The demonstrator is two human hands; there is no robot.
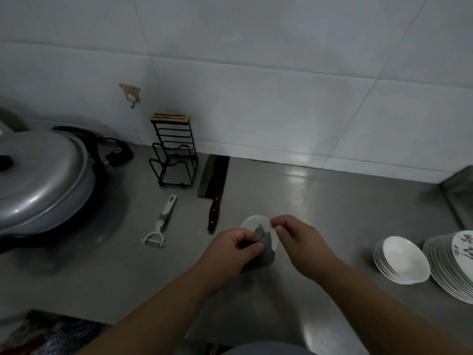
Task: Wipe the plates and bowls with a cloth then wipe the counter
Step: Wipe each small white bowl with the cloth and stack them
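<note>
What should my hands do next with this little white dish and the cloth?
Probably press the grey cloth into the small white dish and rub it round. The left hand grips the cloth against the dish, and the right hand seems to pinch its rim, so it looks held ready for wiping.

Lidded grey pot (43, 180) at far left; black wire rack (174, 149) to its right, cleaver (213, 183) just beside, white peeler (163, 219) nearer.

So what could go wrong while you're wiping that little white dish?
The small round white dish, pinched at its rim by the right hand, could slip while the left hand rubs it with the dark grey cloth. The wooden-handled cleaver lies close beside them; a hand might bump its blade.
</note>
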